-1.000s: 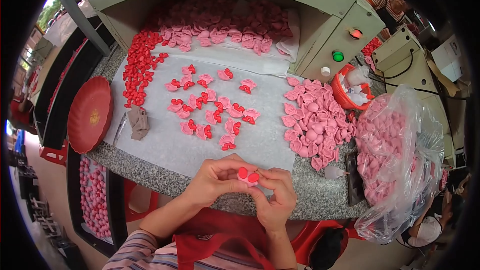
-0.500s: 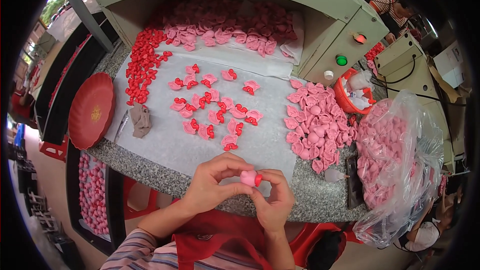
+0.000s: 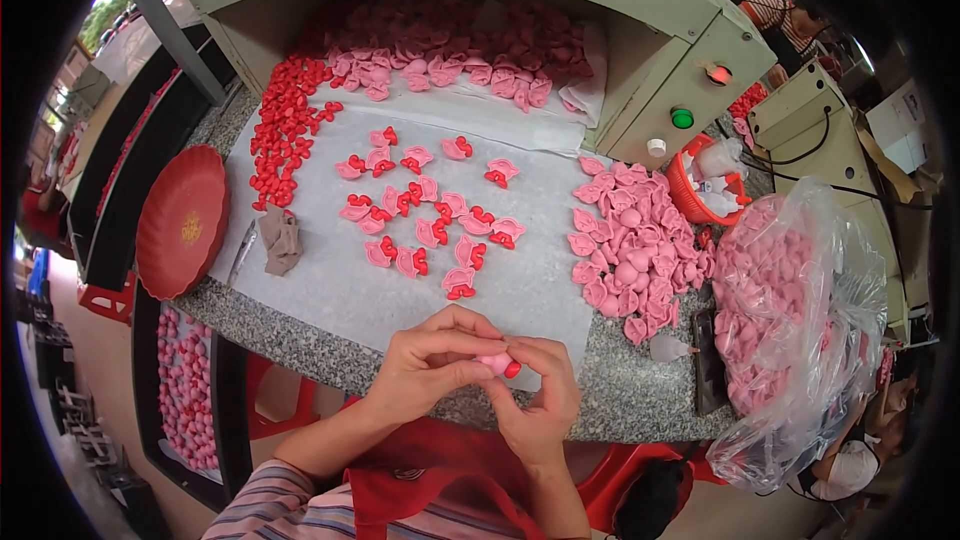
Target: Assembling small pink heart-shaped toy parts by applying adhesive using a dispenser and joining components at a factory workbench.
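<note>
Between the fingertips of both hands is a small pink piece with a red part on it point(image 3: 495, 363). My left hand point(image 3: 425, 360) pinches its pink side. On the other side, my right hand point(image 3: 538, 395) closes its fingertips around the red end. Fingers cover much of the piece. Just beyond my hands, several joined pink-and-red pieces point(image 3: 464, 252) lie scattered on a white paper sheet point(image 3: 330, 285). Loose pink shell-like pieces point(image 3: 640, 240) are heaped to the right, and small red pieces point(image 3: 280, 135) form a pile at the far left of the sheet.
A pale green open-fronted cabinet point(image 3: 640, 125) stands behind, with pink pieces inside. On the left is a red fluted dish point(image 3: 180, 230) near a grey cloth point(image 3: 280, 240). A small bottle point(image 3: 670, 348), a red basket point(image 3: 690, 195) and a clear plastic bag point(image 3: 830, 270) are on the right.
The pink-and-red piece has tilted a little between my fingers. My right hand has shifted slightly left, its fingers now closer over the piece.
</note>
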`<state>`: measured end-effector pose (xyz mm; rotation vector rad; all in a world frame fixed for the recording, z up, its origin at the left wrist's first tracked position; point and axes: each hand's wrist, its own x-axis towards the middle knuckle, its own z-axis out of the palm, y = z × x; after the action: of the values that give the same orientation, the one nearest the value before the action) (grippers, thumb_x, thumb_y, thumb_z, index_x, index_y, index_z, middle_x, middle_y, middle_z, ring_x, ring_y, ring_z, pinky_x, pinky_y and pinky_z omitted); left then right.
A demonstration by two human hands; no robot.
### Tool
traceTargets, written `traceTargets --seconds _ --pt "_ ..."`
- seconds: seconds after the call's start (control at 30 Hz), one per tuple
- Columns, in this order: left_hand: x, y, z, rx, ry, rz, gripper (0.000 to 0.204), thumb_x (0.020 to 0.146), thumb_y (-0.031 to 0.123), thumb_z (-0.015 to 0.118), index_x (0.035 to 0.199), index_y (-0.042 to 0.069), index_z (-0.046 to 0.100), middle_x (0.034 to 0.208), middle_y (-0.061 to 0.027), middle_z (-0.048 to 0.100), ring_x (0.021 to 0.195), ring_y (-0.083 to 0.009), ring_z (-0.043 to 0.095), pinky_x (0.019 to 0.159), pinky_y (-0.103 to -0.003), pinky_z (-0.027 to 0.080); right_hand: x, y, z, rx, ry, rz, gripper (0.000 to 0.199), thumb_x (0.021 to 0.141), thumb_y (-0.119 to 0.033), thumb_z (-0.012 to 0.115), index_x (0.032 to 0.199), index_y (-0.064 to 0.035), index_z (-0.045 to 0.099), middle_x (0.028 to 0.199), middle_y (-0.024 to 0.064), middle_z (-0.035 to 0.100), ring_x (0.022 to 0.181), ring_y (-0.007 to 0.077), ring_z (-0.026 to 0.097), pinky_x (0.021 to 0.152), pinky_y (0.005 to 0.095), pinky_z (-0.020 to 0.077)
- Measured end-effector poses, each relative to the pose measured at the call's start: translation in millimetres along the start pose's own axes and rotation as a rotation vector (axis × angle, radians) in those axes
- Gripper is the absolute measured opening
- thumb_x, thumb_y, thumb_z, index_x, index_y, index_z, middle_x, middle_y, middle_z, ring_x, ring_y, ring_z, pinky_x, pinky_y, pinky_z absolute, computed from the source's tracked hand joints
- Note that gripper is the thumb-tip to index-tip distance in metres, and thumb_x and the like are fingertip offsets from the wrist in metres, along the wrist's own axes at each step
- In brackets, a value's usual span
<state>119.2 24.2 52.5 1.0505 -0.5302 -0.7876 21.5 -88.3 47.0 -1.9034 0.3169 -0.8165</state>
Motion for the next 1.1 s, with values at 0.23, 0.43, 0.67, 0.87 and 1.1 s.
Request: traceTargets --seconds 0.23,0.43,0.67,0.87,1.1 --pt "-0.9 -6.3 -3.4 0.048 0.011 0.044 0.022 0.079 -0.009 0.061 0.098 0.0 0.066 0.104 -0.0099 0.052 0.094 -0.0151 0.056 0.081 -0.025 0.05 0.4 6.0 1.1 -0.083 0.023 -0.086 0.035 0.059 -0.001 0.078 0.09 -0.0035 0.063 0.092 0.0097 0.064 0.083 0.0241 0.061 0.072 0.0316 0.0482" --pt "-3.5 14.7 -19.1 0.243 0.189 0.109 0.015 0.077 -0.007 0.061 0.09 0.0 0.067 0.095 -0.0101 0.057 0.085 -0.017 0.057 0.077 -0.028 0.049 7.8 -1.2 21.0 -0.112 -0.083 -0.067 0.043 0.062 -0.004 0.079 0.101 -0.0018 0.06 0.094 0.0127 0.062 0.085 0.0257 0.06 0.074 0.0323 0.0484" --pt "-32.6 116.9 -213.1 1.216 1.236 0.412 0.026 0.087 0.014 0.06 0.106 -0.004 0.061 0.097 -0.0074 0.064 0.084 -0.015 0.063 0.079 -0.025 0.047 -1.9 9.9 -5.5 -0.143 -0.033 0.172 0.043 0.07 0.002 0.07 0.11 -0.0006 0.056 0.096 0.012 0.061 0.087 0.0217 0.06 0.076 0.031 0.0475" --pt "-68.8 133.9 -265.6 1.3 1.242 0.247 0.028 0.086 0.016 0.061 0.105 -0.005 0.061 0.095 -0.0093 0.064 0.087 -0.0148 0.061 0.079 -0.026 0.047 -12.3 13.6 -17.1 -0.163 -0.004 0.198 0.026 0.073 0.005 0.064 0.099 0.0015 0.061 0.09 0.0115 0.062 0.08 0.0193 0.06 0.073 0.0283 0.0472" --pt "-15.6 67.4 -74.2 -0.045 0.061 -0.07 0.019 0.086 0.004 0.057 0.102 -0.006 0.06 0.097 -0.013 0.061 0.088 -0.0192 0.061 0.077 -0.031 0.051 -12.4 -5.3 1.9 -0.007 -0.067 0.159 0.024 0.072 0.006 0.065 0.095 0.0003 0.063 0.088 0.0123 0.062 0.077 0.02 0.061 0.071 0.0278 0.0479"
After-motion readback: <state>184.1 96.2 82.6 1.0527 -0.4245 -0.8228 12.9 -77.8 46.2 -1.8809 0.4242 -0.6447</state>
